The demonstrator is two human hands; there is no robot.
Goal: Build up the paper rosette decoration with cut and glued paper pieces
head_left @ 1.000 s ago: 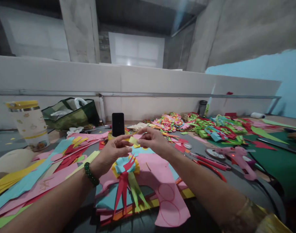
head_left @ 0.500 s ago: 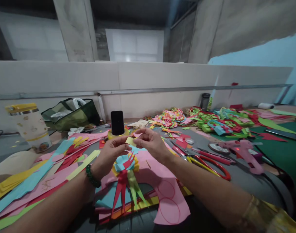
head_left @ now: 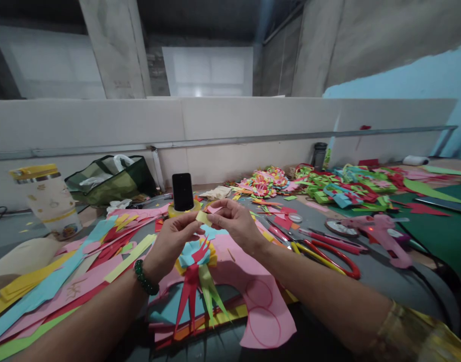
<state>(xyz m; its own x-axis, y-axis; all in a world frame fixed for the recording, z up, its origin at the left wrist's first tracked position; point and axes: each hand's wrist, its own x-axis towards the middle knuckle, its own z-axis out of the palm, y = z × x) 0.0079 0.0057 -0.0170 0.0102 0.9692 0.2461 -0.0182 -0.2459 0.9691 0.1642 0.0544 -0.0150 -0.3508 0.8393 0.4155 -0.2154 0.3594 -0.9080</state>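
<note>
Right forearm shifted since 1.0 s ago; scissors' yellow handle now exposed.
Pale yellow strip held above table, right hand grip pinching it, far end hidden by fingers; left hand fingertips at other end, can't tell if clamped. Pink piece behind mostly covered.

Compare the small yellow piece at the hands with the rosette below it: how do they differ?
The yellow piece is held in the fingers; the rosette rests on coloured sheets. The yellow piece is smaller and one colour; the rosette combines several, with pointed tails. Both contain yellow.
</note>
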